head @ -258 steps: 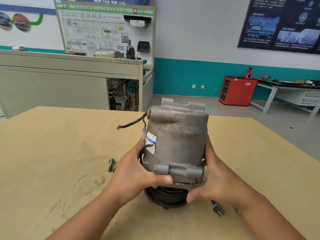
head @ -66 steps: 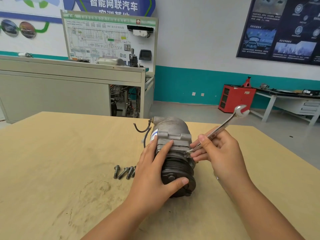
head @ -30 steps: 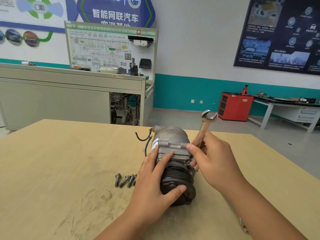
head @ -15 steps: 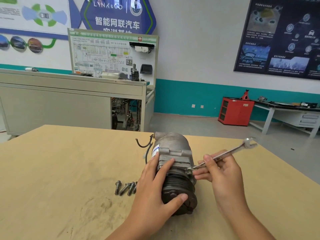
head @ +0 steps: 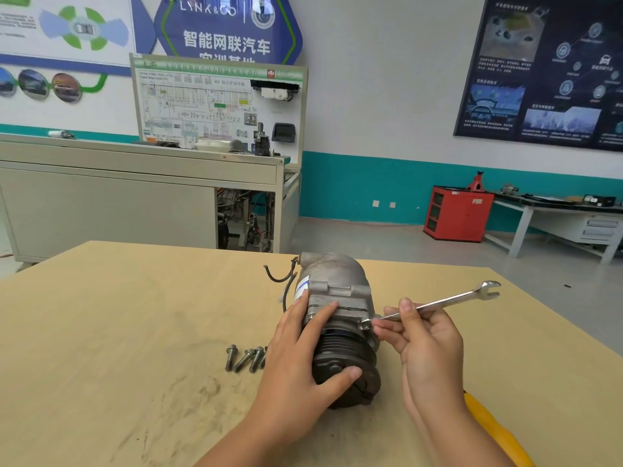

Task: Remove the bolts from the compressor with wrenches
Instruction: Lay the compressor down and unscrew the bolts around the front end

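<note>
The compressor [head: 338,294] lies on its side near the middle of the wooden tabletop [head: 118,315]. Its dark pulley end faces the person and its grey body points away toward twelve o'clock. Black wires stick out from its far end at about ten o'clock.

The left hand [head: 303,358] is clamped over the compressor from the nine o'clock side. Its fingers are laid across the top of the housing and its thumb is hooked round the front of the pulley, holding the unit down.

The right hand [head: 428,345] sits at the compressor's three o'clock. Its fingers are curled and they pinch the shaft of a slim silver wrench [head: 448,299] with the thumb. The wrench's near end sits against the flange on the compressor's right side, though I can't make out the bolt head under it. Its open-jawed end points off toward two o'clock, raised above the wood.

Four loose bolts [head: 246,358] lie in a small cluster on the tabletop, just beside the left hand at the compressor's eight o'clock. The rightmost one is partly hidden behind the hand. Something yellow [head: 499,433] shows under the right forearm at five o'clock.

Across the room there is a grey workbench [head: 135,183] with a wiring display board [head: 219,106] at eleven o'clock, and a red cabinet [head: 458,214] at one o'clock.
</note>
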